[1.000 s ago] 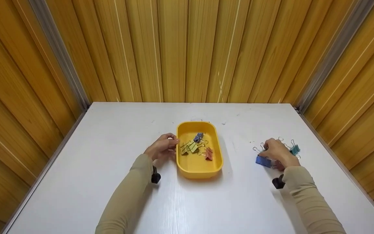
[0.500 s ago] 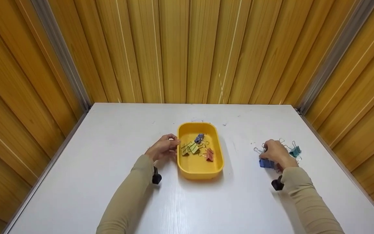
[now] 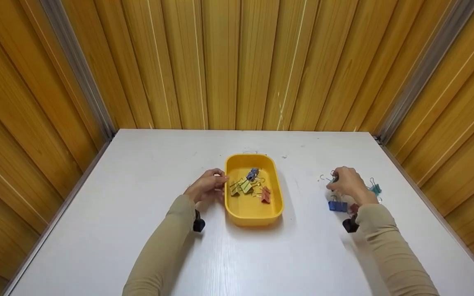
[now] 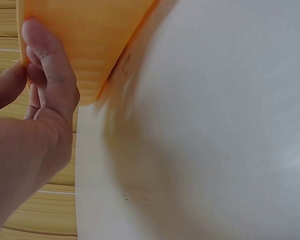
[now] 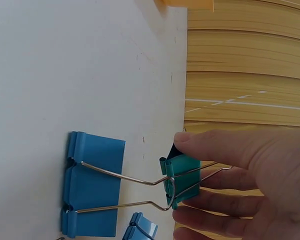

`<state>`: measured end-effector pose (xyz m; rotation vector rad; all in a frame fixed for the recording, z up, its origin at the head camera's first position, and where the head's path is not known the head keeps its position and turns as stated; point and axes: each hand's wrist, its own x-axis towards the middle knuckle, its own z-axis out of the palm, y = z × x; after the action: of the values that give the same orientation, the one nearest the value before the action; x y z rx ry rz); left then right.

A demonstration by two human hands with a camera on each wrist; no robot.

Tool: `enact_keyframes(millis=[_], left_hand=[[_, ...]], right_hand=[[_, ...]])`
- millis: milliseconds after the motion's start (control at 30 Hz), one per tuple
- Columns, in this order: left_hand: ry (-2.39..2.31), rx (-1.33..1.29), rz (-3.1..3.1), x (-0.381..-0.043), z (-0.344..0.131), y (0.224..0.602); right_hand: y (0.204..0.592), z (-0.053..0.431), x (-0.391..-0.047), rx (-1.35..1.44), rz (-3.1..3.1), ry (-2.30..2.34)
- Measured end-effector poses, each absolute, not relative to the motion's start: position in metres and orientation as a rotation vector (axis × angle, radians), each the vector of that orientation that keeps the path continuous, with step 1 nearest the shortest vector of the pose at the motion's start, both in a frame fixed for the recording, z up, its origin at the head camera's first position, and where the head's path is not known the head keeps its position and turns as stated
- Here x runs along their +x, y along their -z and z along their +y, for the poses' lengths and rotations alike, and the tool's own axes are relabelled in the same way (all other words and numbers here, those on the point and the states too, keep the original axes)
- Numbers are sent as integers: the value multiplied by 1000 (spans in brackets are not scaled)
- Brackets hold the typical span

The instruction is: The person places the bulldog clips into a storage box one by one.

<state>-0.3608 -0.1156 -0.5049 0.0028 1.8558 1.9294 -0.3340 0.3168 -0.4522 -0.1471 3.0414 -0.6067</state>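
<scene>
My left hand (image 3: 207, 185) pinches the left rim of a yellow plastic tray (image 3: 253, 222); thumb and fingers lie on either side of that rim in the left wrist view. Inside the tray are several binder clips: yellow-green ones (image 3: 246, 187), a patterned blue one (image 3: 252, 174) and a red one (image 3: 265, 195). Over at the right, my right hand (image 3: 348, 183) holds a teal binder clip (image 5: 186, 172) between thumb and fingers. Just nearer than that hand, a large blue binder clip (image 3: 338, 206) rests on the table, its wire handles up.
Beside the right wrist lies a red binder clip (image 3: 354, 209), partly covered. Another teal binder clip (image 3: 375, 188) is right of the hand. A smaller blue clip (image 5: 140, 227) shows low in the right wrist view. Wood-patterned walls (image 3: 237, 65) enclose the white table (image 3: 253, 263).
The large blue clip shifted slightly right, then my right hand left it and moved a little farther back, now holding the teal clip. My left hand stays on the tray rim.
</scene>
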Motion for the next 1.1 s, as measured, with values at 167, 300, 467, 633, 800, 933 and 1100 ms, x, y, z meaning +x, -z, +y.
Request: enact_keyframes(millis=[167,300,467,633,800,933,1100], left_hand=[[-1934,-19,1857,-362,-115,506],[-1941,-16,1845,-362,-115,507],[-1937,-6,1843,-362,-115,506],[-1950,17,1839,-362,-116,507],[-1967,19,1827,-362,-115,506],[-1953,-10,1836,-363,-114,506],[-1957,-4,1840,-363,-114,506]], right_hand=[[447,308,-338,-187,3050,625],[444,300,-341,-250,3066,652],[440,290,-346,-317,3075,686],[436,279,-348,-369,3088,685],[434,268,-349,-393,3096,688],[431,257,-353,-358,3061,714],[428,244,-356,-351,3041,707]])
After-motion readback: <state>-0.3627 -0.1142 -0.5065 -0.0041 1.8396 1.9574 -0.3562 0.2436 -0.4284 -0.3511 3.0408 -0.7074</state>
